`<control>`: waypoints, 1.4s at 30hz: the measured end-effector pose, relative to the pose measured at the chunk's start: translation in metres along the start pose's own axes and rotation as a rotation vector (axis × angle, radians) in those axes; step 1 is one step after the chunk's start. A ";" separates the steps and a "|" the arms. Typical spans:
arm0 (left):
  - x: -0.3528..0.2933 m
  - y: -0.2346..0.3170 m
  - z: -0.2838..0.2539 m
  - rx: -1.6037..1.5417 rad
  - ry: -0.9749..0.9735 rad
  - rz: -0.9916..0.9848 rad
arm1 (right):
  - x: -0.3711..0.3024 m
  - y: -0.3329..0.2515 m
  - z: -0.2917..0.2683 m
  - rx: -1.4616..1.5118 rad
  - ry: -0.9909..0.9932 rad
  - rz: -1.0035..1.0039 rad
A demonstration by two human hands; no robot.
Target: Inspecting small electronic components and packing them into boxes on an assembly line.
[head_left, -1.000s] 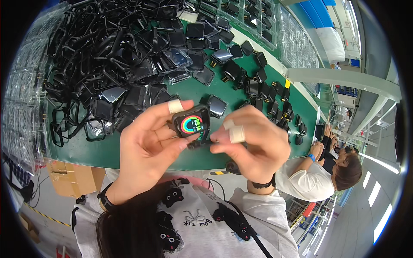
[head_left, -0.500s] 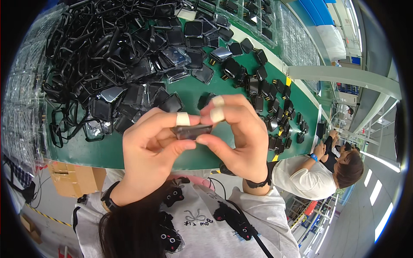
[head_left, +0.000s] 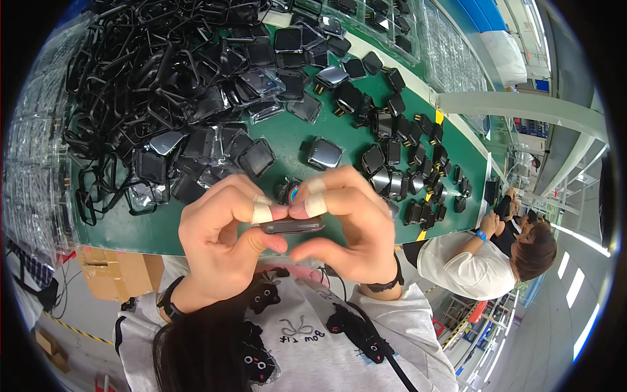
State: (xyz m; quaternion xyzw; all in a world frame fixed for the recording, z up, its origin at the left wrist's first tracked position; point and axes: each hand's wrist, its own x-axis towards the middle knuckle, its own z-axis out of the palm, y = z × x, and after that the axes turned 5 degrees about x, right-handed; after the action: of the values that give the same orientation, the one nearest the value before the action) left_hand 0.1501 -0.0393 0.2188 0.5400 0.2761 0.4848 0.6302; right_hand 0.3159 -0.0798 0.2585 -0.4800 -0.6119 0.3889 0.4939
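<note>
Between my two hands, over the near edge of the green bench, is a thin dark rectangular piece like a smartwatch case (head_left: 295,227), seen edge-on. My left hand (head_left: 219,238) pinches its left end, fingertips above and thumb below. My right hand (head_left: 353,225) has its bent fingers, with pale finger cots, on the top right of the piece; its thumb hangs slightly below. Just behind the fingertips shows a small dark thing with a coloured ring (head_left: 291,191), mostly hidden. Beyond it lies a flat square piece with a shiny grey face (head_left: 324,153).
Heaped black strap-like frames (head_left: 150,78) and film-wrapped square pieces (head_left: 256,158) cover the left of the green bench (head_left: 287,134). Small black pieces with gold contacts (head_left: 392,153) lie scattered on the right. Clear plastic trays (head_left: 42,150) are stacked at left. A co-worker (head_left: 464,261) sits at right.
Both hands have come slightly nearer to me, and the case has turned more edge-on. My right thumb has moved down off it. The shiny grey square piece beyond is now uncovered.
</note>
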 end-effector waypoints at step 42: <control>0.004 0.020 -0.040 -0.298 0.128 -0.285 | 0.132 0.043 0.022 -0.800 -0.031 -0.250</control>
State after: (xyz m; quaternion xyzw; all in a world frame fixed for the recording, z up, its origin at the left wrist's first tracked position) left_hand 0.1106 -0.0201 0.2276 0.3643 0.3145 0.4594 0.7465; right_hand 0.2966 0.0590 0.2435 -0.5502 -0.7756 0.0649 0.3025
